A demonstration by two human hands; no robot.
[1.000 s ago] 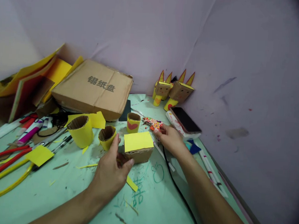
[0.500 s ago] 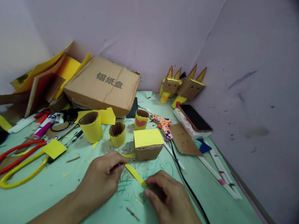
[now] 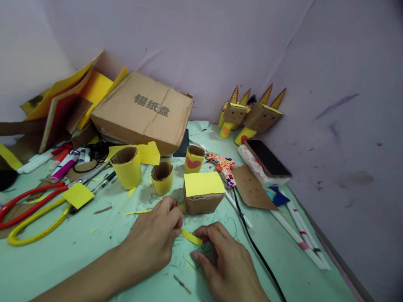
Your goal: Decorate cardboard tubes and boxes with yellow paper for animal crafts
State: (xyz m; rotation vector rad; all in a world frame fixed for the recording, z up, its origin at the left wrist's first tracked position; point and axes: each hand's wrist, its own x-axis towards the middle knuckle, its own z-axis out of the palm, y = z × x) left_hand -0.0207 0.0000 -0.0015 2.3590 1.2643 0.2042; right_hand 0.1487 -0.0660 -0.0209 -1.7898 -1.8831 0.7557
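My left hand (image 3: 158, 232) is closed, pinching a narrow yellow paper strip (image 3: 190, 237) in front of the cardboard box. The strip's other end lies between the thumb and fingers of my right hand (image 3: 227, 265). Just beyond both hands sits a small cardboard box (image 3: 203, 204) with a yellow paper top (image 3: 204, 184). A thin yellow strip (image 3: 137, 212) shows left of my left hand; whether it joins the held one is hidden. Behind stand a short yellow tube (image 3: 162, 185), a taller yellow tube (image 3: 127, 174) and a yellow tube with a red heart (image 3: 194, 165).
Scissors (image 3: 30, 195) with a yellow paper square (image 3: 78, 195) lie left. A patterned glue gun (image 3: 225, 170) trails a black cable (image 3: 260, 253) past my right hand. Behind are a large carton (image 3: 143, 107), cardboard figures (image 3: 262, 118), a phone (image 3: 267, 158), and markers (image 3: 65, 165).
My left hand has moved right along the strip, closer to my right hand, so less of it shows between them. The thin strip to the left has come into view.
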